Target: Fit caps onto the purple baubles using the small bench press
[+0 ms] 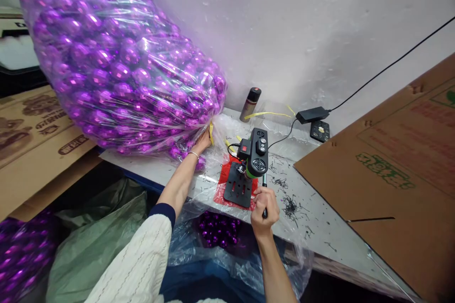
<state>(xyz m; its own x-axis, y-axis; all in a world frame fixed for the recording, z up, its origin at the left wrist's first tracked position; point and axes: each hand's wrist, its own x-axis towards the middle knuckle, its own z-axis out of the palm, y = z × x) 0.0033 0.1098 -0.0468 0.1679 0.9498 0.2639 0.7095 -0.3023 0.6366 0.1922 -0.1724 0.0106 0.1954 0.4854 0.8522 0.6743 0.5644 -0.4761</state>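
A large clear plastic bag (145, 47) full of shiny purple faceted balls (103, 57) lies tilted on the left. At its lower right end, by a yellow strip (211, 132), my left hand (203, 143) reaches into the bag's mouth; the plastic and balls hide most of its fingers. A small black press-like machine (259, 151) with a red switch stands on a red sheet (222, 187). On its right side, my right hand (266, 208) is closed around the black-gripped lever (265, 213).
Behind the machine stands a dark spray can (250, 104). A power adapter (313, 114) with a cable rests near the wall. Black scraps (290, 206) litter the white table (320, 227). Cardboard boxes flank it, one (398, 161) at right. More purple balls (218, 229) lie in plastic below the front edge.
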